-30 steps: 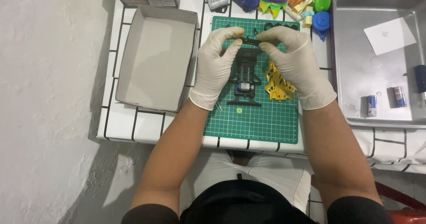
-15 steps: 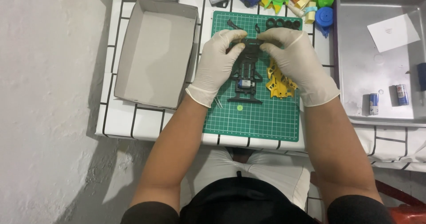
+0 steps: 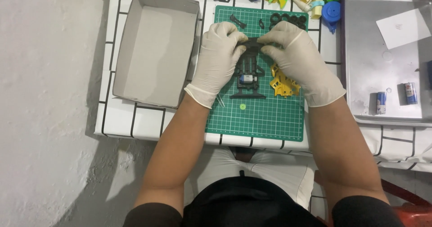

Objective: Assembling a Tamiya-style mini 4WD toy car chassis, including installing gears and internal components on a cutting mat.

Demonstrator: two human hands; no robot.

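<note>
A white worktop [image 3: 148,119] with black grid lines carries everything, and its near edge runs just above the person's lap. At its right a steel tray [image 3: 360,92] takes up the whole side, its rim close to the right wrist, with a white card [image 3: 402,27] and two batteries [image 3: 396,98] inside. At the left an open grey box [image 3: 153,51] lies just beside the green mat [image 3: 261,114], leaving only a narrow strip between them. The mat's near half is mostly bare, giving the freest room. On its middle lies a black chassis [image 3: 248,76], far end raised into both gloved hands. The left hand [image 3: 218,56] and right hand [image 3: 294,56] each have the grip pinched together on that far end, fingertips nearly meeting. A yellow part [image 3: 283,84] lies partly under the right palm. Black rings [image 3: 288,19] sit by the mat's far edge; a small green disc [image 3: 243,106] lies just below the chassis.
</note>
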